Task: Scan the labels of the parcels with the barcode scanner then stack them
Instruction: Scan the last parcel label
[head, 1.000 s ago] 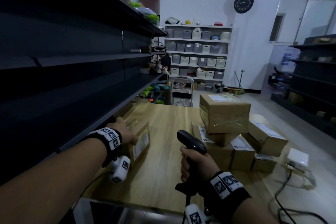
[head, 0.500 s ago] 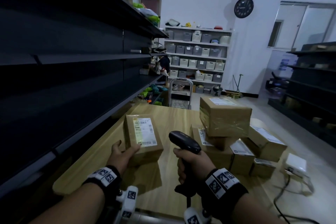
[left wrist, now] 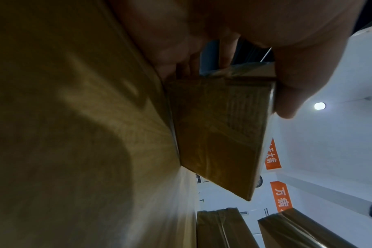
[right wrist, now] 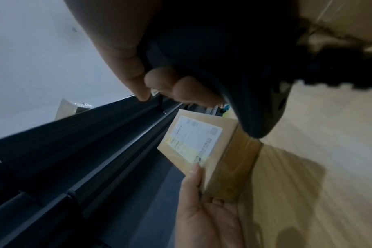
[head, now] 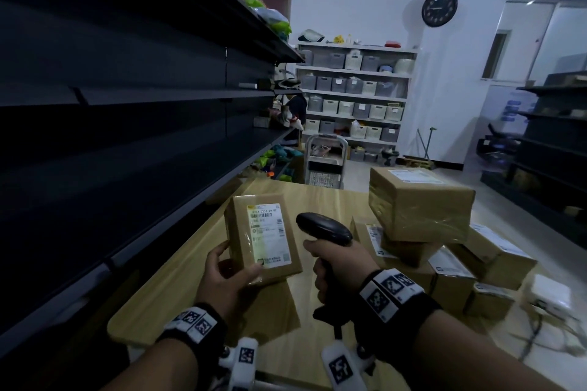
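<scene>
Left hand (head: 227, 273) grips the small brown cardboard parcel (head: 263, 243) by its near bottom corner, lifted above the left edge of the light wooden table (head: 320, 200) and tilted so the white shipping label (head: 268, 233) faces up, probably to give the scanner a clean read. Right hand (head: 341, 267) is wrapped round the black handheld barcode scanner (head: 324, 227), just beside it. The taped brown boxes (head: 419, 203) piled at the right edge look like the stack.

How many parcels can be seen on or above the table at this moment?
6. Held parcel in the left hand; large parcel atop the pile; middle parcel under it; two lower parcels to its right; small parcel nearest. More may be hidden.
</scene>
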### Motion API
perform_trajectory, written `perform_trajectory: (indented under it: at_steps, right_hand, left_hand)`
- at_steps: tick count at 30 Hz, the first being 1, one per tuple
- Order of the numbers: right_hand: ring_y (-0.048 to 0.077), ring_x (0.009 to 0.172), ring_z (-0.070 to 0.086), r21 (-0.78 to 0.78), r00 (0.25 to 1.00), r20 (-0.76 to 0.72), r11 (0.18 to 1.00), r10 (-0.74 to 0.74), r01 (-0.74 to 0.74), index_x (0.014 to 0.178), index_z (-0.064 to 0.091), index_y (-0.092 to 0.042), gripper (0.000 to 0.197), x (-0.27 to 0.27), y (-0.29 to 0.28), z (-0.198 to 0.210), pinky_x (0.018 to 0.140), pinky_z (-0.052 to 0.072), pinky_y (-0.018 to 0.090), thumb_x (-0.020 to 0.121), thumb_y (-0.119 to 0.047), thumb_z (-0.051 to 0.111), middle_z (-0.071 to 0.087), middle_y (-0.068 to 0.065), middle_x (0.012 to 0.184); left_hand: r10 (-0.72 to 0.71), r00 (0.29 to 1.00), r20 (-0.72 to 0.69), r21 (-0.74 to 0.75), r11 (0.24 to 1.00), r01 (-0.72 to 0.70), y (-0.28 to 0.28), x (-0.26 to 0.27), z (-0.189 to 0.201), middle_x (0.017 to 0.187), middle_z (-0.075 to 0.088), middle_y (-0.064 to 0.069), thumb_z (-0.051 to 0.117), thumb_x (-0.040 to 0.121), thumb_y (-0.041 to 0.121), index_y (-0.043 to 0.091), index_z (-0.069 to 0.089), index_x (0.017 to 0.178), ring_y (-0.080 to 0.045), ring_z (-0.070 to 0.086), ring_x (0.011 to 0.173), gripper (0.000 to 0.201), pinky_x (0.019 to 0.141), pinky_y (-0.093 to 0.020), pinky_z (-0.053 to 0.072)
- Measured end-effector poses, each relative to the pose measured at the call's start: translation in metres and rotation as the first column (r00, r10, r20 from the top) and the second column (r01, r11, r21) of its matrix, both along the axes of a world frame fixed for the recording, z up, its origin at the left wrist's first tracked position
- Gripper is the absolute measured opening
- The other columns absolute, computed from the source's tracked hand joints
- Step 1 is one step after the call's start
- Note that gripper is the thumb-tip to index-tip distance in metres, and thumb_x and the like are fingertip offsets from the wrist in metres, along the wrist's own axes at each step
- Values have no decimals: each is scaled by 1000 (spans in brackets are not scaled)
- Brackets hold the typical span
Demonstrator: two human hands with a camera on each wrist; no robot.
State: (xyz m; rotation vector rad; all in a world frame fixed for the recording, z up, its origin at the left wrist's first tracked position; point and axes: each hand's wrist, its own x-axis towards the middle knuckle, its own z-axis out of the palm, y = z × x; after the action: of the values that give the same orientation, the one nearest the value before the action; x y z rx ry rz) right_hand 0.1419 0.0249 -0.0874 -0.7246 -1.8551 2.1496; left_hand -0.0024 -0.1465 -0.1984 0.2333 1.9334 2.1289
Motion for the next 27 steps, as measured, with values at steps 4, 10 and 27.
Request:
perform_trajectory:
  at_steps: [4,10,27]
  right_hand:
    - [23,45,44,49,1000,12,999,-4,4,77,58,-8,28,-2,-4,2,54,38,33,92,-21,78,47,12,58]
    - [23,47,44,72,999,29,997,19,-21,81,59,-8,23,0,-7,2,53,37,33,91,-20,76,48,11,59]
    - [23,48,46,83,993,65,991,95,-100,87,61,-9,24,16,-10,-2,52,39,30,89,-24,80,48,8,59]
  left_hand:
    - [5,1000,-12,31,1000,-5,1,-4,-3,118,72,2,94,81,25,44,42,149,-27,72,103,88,75,-40,57]
    - [15,999,-41,14,1000,-14,1,-7,-7,125,74,-1,96,77,34,46,43,151,-31,74,109,92,90,-53,62]
    - [17,996,-84,8,1000,-17,1,-2,-4,119,65,8,91,86,27,44,43,149,-14,63,101,81,74,-35,52]
